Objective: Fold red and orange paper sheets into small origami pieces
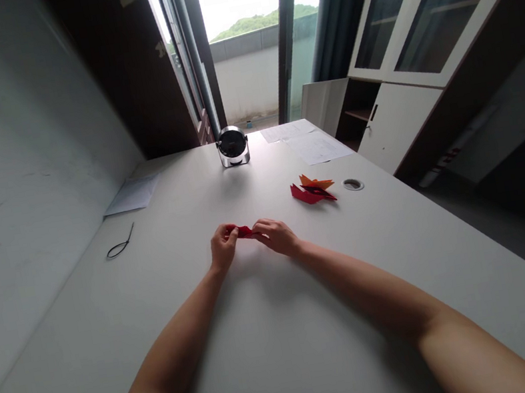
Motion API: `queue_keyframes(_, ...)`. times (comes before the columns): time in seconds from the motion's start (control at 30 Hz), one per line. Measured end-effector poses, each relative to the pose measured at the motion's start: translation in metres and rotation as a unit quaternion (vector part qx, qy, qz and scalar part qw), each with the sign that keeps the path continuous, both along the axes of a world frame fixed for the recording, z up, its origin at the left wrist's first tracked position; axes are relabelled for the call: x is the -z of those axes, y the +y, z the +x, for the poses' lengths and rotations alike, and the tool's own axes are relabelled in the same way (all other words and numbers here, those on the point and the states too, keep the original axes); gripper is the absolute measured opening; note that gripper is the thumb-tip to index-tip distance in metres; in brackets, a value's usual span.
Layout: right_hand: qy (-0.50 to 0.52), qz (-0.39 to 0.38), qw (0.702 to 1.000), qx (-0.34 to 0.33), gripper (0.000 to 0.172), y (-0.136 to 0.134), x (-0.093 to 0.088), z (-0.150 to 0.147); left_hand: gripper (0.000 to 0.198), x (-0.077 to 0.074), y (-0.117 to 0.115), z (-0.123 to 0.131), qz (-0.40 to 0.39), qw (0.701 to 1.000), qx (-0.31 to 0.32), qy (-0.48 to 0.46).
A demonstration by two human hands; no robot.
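A small piece of red folded paper (pixel 245 231) is held between both hands just above the white table (pixel 278 343), near its middle. My left hand (pixel 223 247) pinches the paper's left end with its fingers curled. My right hand (pixel 275 235) pinches the right end, fingers closed over it. Most of the paper is hidden by my fingers. A small pile of folded red and orange paper shapes (pixel 313 189) lies on the table to the right and a little farther away.
A small round black fan (pixel 232 145) stands at the far middle. White sheets (pixel 315 145) lie at the far right, another sheet (pixel 133 194) at the left by the wall. A black cable tie (pixel 120 246) lies left. A round grommet (pixel 353 184) sits near the right edge.
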State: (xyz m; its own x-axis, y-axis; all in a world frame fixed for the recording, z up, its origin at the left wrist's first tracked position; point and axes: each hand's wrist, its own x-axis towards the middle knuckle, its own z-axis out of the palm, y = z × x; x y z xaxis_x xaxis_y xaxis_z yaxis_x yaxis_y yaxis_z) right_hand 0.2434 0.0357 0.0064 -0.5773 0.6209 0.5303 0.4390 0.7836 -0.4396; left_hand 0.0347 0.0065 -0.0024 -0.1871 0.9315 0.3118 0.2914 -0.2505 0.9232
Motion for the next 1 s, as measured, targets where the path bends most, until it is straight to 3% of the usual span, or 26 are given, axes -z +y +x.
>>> queue_keyframes(0.2, 0.019, 0.002, 0.999, 0.050, 0.013, 0.0007, 0.0010, -0.0001, 0.022, 0.0016, 0.0038, -0.0017, -0.010, 0.995, 0.006, -0.098)
queue_keyframes(0.33, 0.034, -0.017, 0.996, 0.081, 0.012, 0.0005, 0.0008, 0.0005, 0.017, -0.0001, 0.0031, -0.0004, -0.018, 0.993, 0.029, -0.116)
queue_keyframes(0.5, 0.050, -0.033, 0.993, 0.097, 0.013, 0.0013, 0.0021, 0.0017, 0.023, -0.0017, 0.0008, 0.0002, -0.020, 0.994, 0.074, -0.079)
queue_keyframes(1.0, 0.086, -0.035, 0.990, 0.105, 0.018, 0.0024, 0.0036, 0.0020, 0.040, 0.0006, -0.0027, 0.0032, -0.024, 0.993, 0.086, 0.072)
